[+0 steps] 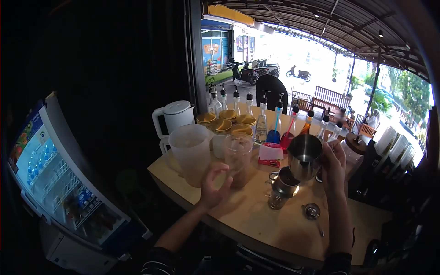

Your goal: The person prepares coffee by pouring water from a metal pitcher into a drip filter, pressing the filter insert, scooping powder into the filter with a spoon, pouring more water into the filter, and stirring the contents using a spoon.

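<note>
My right hand (333,166) grips a stainless steel pitcher (304,158) by its right side. The pitcher is raised over a small metal drip coffee filter (284,183), which sits on a small clear glass (276,202). Dark contents show inside the filter. My left hand (215,189) is held up with fingers apart and nothing in it, just in front of a clear jar (238,156) and a frosted plastic jug (189,149). To the right of the glass lies a small round metal strainer-like utensil (312,211) with a thin handle.
Gold-lidded canisters (222,125), a white kettle (178,117) and several pump bottles (261,121) line the back of the wooden table (243,224). A red box (270,155) lies behind the filter. A lit drinks fridge (62,174) stands left; stacked cups (387,141) are at right.
</note>
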